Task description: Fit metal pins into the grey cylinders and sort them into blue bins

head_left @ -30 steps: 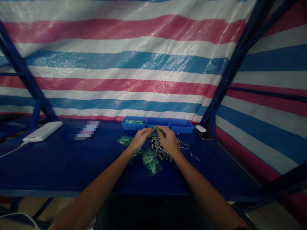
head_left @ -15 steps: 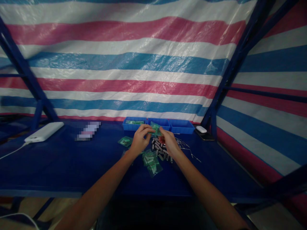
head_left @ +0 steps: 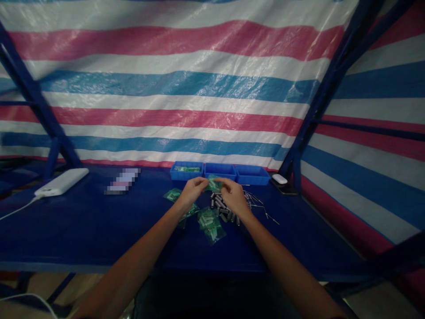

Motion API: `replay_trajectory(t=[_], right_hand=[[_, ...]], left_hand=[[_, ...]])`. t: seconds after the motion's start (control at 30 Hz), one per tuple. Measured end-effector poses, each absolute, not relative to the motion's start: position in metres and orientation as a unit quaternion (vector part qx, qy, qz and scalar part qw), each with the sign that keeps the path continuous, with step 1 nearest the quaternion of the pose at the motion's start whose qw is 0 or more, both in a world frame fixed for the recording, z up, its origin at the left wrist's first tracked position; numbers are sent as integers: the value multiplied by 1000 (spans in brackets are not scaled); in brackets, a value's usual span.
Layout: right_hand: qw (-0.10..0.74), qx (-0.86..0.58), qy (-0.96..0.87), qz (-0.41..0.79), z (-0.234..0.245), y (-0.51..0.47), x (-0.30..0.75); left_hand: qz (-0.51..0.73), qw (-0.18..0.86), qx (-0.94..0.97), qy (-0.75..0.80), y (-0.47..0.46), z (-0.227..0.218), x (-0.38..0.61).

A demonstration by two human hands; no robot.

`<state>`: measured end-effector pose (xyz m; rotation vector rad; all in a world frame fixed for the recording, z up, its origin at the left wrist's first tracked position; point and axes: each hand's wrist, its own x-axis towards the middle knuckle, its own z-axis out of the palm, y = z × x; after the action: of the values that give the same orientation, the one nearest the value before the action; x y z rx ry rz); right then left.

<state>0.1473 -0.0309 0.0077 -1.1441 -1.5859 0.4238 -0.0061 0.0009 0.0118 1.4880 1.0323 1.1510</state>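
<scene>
A small green-tinted plastic bag (head_left: 214, 183) is held up between my two hands, in front of the blue bins. My left hand (head_left: 193, 191) pinches its left edge. On its other side my right hand (head_left: 233, 194) has its fingers closed at the bag's upper right. Below my right hand lies a heap of short metal cylinders (head_left: 219, 204). Several filled green bags (head_left: 211, 225) rest on the table nearer to me, and more green bags (head_left: 173, 194) lie beside and partly behind my left wrist. What the held bag contains is too blurred to make out.
Three joined blue bins (head_left: 251, 175) stand at the back; the left one holds green bags. Thin metal rods (head_left: 265, 212) lie right of the cylinders. A white power bank (head_left: 62, 182) with a cable and a pixelated item (head_left: 122, 181) lie left. A white earbud case (head_left: 279, 179) sits at right.
Both hands have come down slightly with the bag. My left hand has shifted a little left, uncovering more bags, and my right fingers now reach across the bag's top.
</scene>
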Motion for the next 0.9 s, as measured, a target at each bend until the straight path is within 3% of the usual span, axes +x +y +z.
replay_trajectory(t=[0.1,0.23,0.3,0.37,0.47,0.6,0.9], right_hand=[[556,-480,-642,221,7,-27,150],[552,-493,-543,397,11,-24,154],[536,-486,-524,450,12,-25,154],[536,-489,-545,420,13,-27,152],[522,-504,-639,258,13,-31,149],[442,-487,-752,52,11,-35,146],[395,-485,-776,-78,7,-33,154]], left_hand=[[511,327,679,415,-3,13,-5],[493,106,793,343,-10,15,-6],[473,63,821,315,-13,15,-5],[457,58,827,324,-14,16,-5],[445,150,791,392,-14,19,-4],[440,404,647,474,-8,23,-8],[309,692,480,443,0,33,-23]])
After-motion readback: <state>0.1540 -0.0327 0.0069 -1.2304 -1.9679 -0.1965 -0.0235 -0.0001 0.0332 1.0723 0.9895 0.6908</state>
